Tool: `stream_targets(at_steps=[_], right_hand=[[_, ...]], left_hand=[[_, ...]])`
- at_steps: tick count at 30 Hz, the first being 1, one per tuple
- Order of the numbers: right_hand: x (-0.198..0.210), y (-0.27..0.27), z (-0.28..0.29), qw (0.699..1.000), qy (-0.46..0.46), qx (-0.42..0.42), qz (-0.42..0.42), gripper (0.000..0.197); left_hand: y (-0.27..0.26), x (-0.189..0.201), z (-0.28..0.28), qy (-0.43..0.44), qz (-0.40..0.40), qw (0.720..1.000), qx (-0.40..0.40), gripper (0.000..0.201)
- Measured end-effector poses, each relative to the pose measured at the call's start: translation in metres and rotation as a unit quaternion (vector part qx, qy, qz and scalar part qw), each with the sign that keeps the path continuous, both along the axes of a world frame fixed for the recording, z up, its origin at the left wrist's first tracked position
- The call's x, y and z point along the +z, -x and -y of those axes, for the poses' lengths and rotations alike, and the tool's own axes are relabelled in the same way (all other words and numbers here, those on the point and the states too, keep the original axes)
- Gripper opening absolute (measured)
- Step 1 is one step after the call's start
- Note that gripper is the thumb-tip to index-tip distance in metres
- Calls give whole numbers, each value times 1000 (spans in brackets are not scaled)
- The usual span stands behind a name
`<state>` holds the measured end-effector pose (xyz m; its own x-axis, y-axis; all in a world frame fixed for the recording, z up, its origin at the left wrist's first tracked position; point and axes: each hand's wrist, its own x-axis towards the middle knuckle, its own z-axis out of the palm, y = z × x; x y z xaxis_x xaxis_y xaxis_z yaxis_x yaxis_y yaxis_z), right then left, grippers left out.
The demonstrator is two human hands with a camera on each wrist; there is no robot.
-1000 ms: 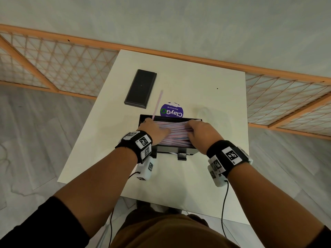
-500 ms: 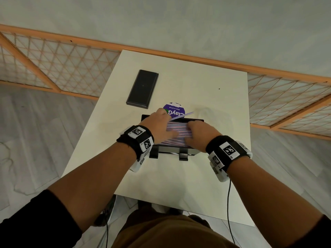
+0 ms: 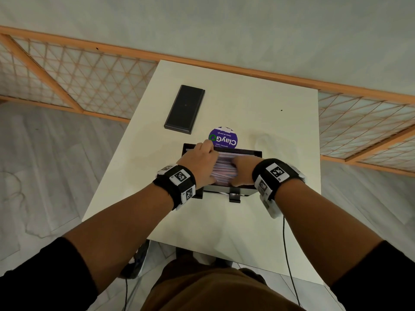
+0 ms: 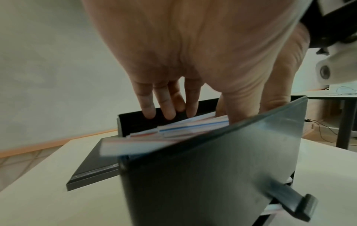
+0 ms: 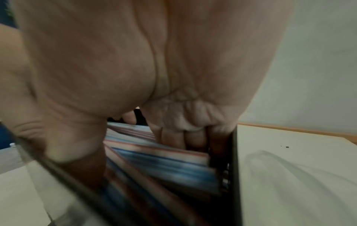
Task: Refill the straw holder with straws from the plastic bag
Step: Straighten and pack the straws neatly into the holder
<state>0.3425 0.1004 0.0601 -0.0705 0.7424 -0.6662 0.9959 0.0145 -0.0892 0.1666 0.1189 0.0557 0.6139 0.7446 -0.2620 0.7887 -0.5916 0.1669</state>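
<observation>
Inside the straw holder point(image 3: 248, 191), the flat left hand point(image 3: 198, 163) and curled-fingered right hand point(image 3: 243, 170), clutching nothing, best pressed the straws point(image 3: 224, 169) level gently.

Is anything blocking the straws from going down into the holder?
Nothing visible does. The holder is open on top, its lid lies apart on the table, and both the left hand and right hand rest directly on the straws.

loose straw point(image 3: 221, 151) tucked in (holder point(image 3: 256, 152)), hands closer

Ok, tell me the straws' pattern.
The straws: white with red and blue stripes, clearest in the left wrist view.
</observation>
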Motion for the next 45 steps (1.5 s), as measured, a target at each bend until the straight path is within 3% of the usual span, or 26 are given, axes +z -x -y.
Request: stream_targets(at_steps=[7,14,23,29,33,38,45], right_hand=[[-6,4,-18,994,109,-19,24,58],[-3,-1,-28,982,162,-70,-62,64],[2,-1,-26,985,141,-62,-81,63],[10,-1,-14,997,-5,32,-65,61],[9,0,-6,995,-55,78,-43,57],[-4,1,-3,997,-31,47,-60,58],[-13,9,-15,998,6,-3,-68,70]], left_hand=[[-5,-6,-1,30,-39,999,10,62],[-4,-17,-4,5,-41,999,9,67],[-9,-18,-1,-17,-74,997,13,70],[-10,-18,-2,-30,-77,996,14,65],[-9,-19,-1,-35,-77,996,11,55],[-8,-20,-4,14,-76,997,27,54],[-10,-25,-7,10,-90,995,38,55]])
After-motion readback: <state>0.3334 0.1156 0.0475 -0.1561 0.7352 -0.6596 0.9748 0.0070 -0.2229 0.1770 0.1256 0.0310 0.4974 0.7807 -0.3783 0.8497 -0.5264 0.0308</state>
